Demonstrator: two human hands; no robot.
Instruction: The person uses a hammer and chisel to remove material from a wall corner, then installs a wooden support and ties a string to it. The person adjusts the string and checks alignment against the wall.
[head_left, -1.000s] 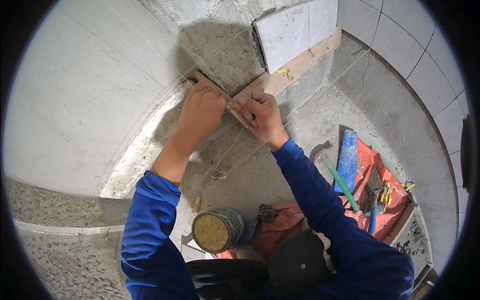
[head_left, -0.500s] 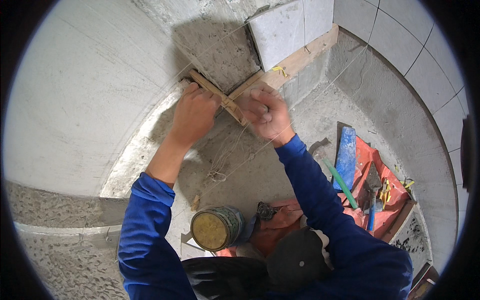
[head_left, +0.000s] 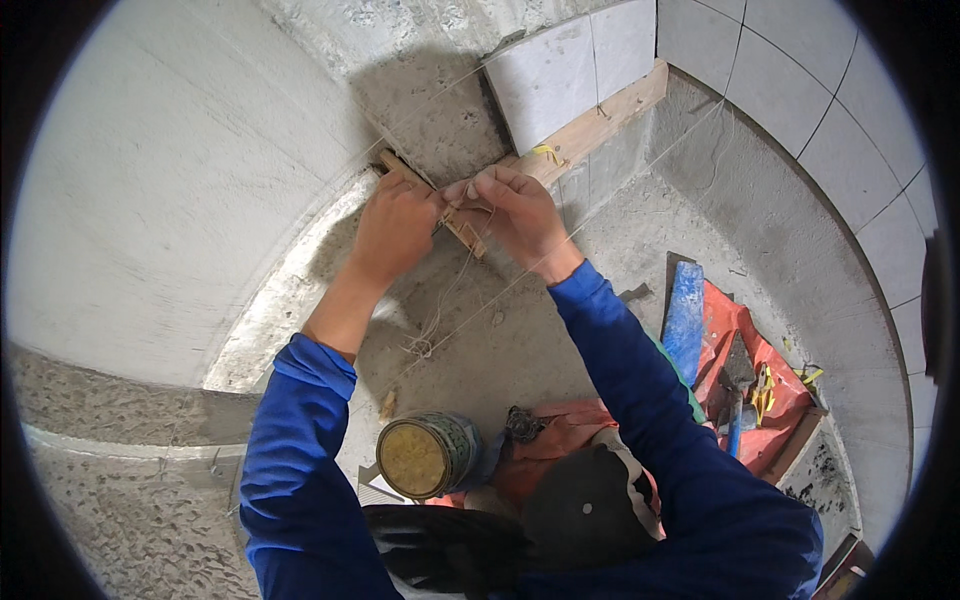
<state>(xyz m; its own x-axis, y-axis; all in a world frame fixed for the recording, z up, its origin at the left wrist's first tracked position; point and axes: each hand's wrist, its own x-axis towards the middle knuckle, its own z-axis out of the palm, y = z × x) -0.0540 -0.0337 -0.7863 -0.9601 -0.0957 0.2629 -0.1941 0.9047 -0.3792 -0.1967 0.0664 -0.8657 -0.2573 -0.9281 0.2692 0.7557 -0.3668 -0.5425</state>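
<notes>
My left hand (head_left: 395, 225) is closed on a short wooden strip (head_left: 468, 238) at the corner of a concrete block. My right hand (head_left: 522, 215) is pinched beside it, apparently on thin string (head_left: 440, 310), whose loose loops hang to a tangle on the floor; the fingertips are small and partly hidden. A longer wooden board (head_left: 625, 100) runs from this corner under pale tiles (head_left: 550, 75), with a yellow clip (head_left: 545, 152) near my right fingers. Taut lines cross the work area.
A round metal can (head_left: 415, 457) stands below my hands. At right, a blue slab-like tool (head_left: 683, 320), a trowel (head_left: 738, 365) and yellow items (head_left: 763, 393) lie on red sheeting (head_left: 775, 430). A plastered wall (head_left: 170, 200) is at left, a tiled wall (head_left: 780, 50) at right.
My right hand rose off the wooden strip, turning, and has now come back in toward my left fingers at the strip. My left hand stays on the strip. The view shifted slightly.
</notes>
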